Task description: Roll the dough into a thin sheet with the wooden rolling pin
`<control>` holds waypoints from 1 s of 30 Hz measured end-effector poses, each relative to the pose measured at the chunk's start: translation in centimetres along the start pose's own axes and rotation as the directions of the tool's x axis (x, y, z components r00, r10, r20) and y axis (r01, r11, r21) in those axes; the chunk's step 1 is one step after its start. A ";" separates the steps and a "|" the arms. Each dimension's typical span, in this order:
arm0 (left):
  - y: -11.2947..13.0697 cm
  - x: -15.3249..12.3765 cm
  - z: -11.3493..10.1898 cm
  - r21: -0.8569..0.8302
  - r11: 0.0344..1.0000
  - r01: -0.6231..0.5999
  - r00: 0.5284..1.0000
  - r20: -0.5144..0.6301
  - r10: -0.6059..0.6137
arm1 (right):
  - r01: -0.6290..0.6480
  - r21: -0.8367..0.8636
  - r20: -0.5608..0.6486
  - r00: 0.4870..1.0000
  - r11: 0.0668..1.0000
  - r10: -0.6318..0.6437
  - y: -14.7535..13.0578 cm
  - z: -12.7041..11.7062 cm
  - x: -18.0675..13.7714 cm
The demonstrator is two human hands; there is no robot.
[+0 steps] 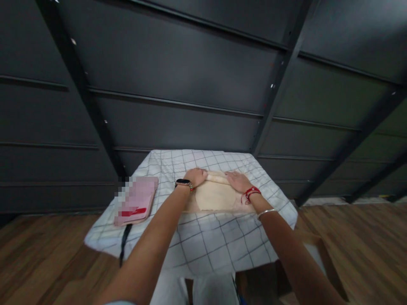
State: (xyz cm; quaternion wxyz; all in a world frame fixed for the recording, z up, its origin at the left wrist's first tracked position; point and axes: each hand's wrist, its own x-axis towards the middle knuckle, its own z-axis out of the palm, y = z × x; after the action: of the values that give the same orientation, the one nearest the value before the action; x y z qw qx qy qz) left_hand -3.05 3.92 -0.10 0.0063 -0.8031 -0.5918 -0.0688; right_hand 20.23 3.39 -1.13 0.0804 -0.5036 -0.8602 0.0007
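A round, flat piece of pale dough [214,197] lies on a light wooden board [190,206] in the middle of the table. A rolling pin [218,178] rests across the far edge of the dough.

The left hand [195,176] sits on the left end of the pin with its fingers curled down over it. The right hand [237,181] lies on the right end of the pin with its fingers stretched out flat, pressing down, not wrapped around. Both arms reach forward from the bottom of the picture, one on each side of the dough.

The left wrist has a watch [183,183] on it. The right wrist has a red band [251,193], and a thin silver bangle [266,212] sits further down that arm.

The table is covered by a white cloth with thin dark lines that make squares [206,241]. The cloth hangs over the near edge.

On the left side of the table, well apart from the dough, lies a flat pink thing with a red mark [136,205]; part of it is blurred. A dark strap [125,242] hangs down from under it, over the cloth's edge.

Behind the table is a dark wall with slanted beams [178,84]. The floor is brown wood [365,241]. Nothing lies between the hands and the dough.
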 end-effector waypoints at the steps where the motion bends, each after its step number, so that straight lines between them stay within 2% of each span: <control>1: 0.1 -0.5 0.0 0.012 1.000 -0.004 1.000 -0.011 0.004 | -0.012 0.001 0.005 1.000 1.000 0.012 -0.2 0.0 -0.4; 4: 0.4 -2.0 0.2 0.058 0.998 -0.007 0.999 -0.040 0.009 | -0.046 0.001 0.039 0.998 0.999 0.046 -1.0 0.1 -1.6; 9: 0.9 -4.6 0.6 0.096 0.994 -0.046 0.983 -0.172 0.062 | -0.097 0.037 0.081 0.992 0.995 0.094 -1.7 0.3 -3.1; 13: 1.2 -5.0 0.7 0.153 0.988 -0.031 0.985 -0.164 0.057 | -0.084 0.060 0.076 0.994 0.995 0.079 -1.8 0.2 -3.7; 20: 1.0 -0.9 1.3 0.173 0.980 -0.095 0.980 -0.158 0.123 | -0.117 0.049 0.076 0.991 0.992 0.113 -1.7 -0.4 -2.8; 27: -0.3 3.8 1.9 0.166 0.978 -0.130 0.990 -0.036 0.138 | -0.185 0.043 0.059 0.981 0.982 0.183 0.5 -0.1 0.9; 30: -0.9 6.0 1.9 0.133 0.972 -0.194 0.980 0.059 0.187 | -0.230 0.090 0.065 0.972 0.969 0.225 1.6 0.5 2.4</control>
State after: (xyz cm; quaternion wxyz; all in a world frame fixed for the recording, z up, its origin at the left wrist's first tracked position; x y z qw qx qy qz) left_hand -1.95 10.03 -1.36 0.0546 -0.8552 -0.5153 -0.0082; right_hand 20.39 6.35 -1.46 0.0808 -0.5942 -0.7976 0.0654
